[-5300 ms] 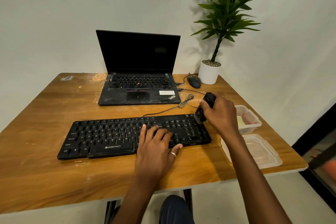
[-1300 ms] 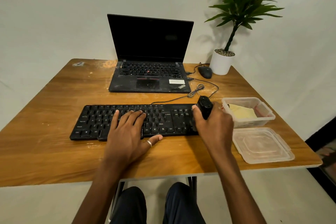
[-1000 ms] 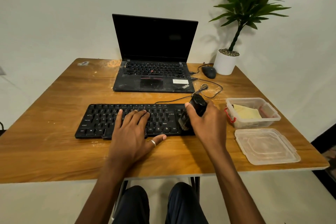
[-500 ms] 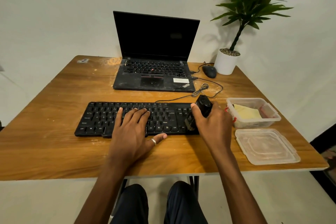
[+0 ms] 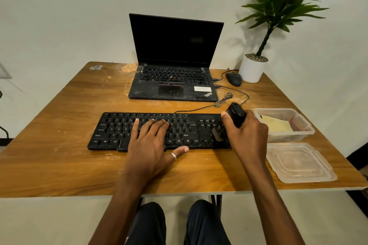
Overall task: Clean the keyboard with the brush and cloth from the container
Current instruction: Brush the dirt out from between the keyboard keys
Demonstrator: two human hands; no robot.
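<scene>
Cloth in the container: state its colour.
The cloth is pale yellow; head view shows it best.

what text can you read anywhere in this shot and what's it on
"ThinkPad": on the laptop, near right corner of its palm rest.
"Ctrl", "Alt", "Shift": on keys of the keyboard; most other key legends are too small to read.
The white label on the laptop: too blurred to read.
The sticker at the far left corner of the table: too blurred to read.

One head-worn camera looks forward and down, close above the table (image 5: 59, 165) edge
</scene>
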